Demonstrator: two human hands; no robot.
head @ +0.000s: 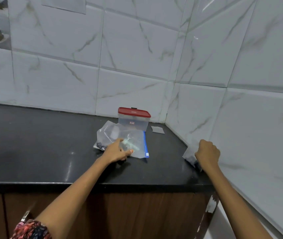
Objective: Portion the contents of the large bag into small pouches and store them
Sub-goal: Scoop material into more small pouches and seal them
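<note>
A: On the desk (42,144), before the box (133,120), lies the bag (120,140), limp and slippery; the left hand (118,150) pinches its near edge.

B: The right hand (207,153) is curled tight on a pouch (189,155), light and soft; best held by its top.

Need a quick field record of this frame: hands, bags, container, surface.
left hand: on the large zip bag, thumb and fingers pinching its plastic
right hand: curled, gripping a small pouch with dark contents
large zip bag: flat on the counter, blue zip edge, dark bits at its left end
container: clear, red lid on, behind the bag
spare pouch: flat near the corner
</note>
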